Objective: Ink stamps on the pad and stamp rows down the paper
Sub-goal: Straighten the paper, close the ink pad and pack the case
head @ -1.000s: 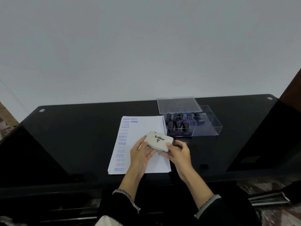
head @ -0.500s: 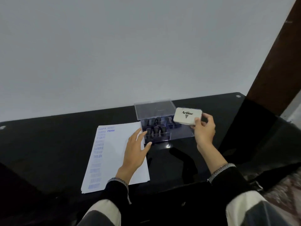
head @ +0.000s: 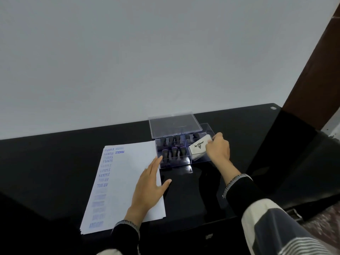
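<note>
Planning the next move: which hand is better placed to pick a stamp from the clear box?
Left, probably. The left hand lies open on the paper, fingertips beside the stamps. The right hand is shut on the ink pad at the clear box.

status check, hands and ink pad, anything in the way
Left hand flat on paper, open. Right hand holds closed ink pad, tilted in clear stamp box. Stamps alongside; nothing blocking.
</note>
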{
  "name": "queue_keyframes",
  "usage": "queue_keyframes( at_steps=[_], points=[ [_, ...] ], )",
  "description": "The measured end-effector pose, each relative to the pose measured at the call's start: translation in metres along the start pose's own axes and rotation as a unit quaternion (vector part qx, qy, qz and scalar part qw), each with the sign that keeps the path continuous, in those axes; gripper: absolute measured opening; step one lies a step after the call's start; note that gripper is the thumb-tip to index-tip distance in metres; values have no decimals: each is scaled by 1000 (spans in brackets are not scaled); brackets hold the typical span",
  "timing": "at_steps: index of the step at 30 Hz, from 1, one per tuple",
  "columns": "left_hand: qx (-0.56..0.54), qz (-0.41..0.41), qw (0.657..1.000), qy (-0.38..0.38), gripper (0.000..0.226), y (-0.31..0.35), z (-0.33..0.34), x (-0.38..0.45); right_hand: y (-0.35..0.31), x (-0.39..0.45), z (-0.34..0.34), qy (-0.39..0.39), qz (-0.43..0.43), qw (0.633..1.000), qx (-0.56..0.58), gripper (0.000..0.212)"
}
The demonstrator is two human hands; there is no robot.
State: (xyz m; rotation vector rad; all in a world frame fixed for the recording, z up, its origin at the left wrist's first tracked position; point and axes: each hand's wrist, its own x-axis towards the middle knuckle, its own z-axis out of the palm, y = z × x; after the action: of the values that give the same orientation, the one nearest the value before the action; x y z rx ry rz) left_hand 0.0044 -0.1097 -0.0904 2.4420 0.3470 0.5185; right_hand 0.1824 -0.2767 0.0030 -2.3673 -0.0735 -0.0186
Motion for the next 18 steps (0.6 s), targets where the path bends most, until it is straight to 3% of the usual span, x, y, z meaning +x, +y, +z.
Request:
queue_keyframes(
  at_steps=[6,13,18],
  points=[
    [-1,-6,1000,-4,79,0,0,0,6,-7,20,91,-36,975,-199,27],
    [-9,-17,1000,-9,80,2,0,1,18,-2,18,9,-62,941,-333,57],
    [-15,-15,1000,-16,78,5,-4,0,8,-13,23,-11,-36,953,-301,53]
  ],
)
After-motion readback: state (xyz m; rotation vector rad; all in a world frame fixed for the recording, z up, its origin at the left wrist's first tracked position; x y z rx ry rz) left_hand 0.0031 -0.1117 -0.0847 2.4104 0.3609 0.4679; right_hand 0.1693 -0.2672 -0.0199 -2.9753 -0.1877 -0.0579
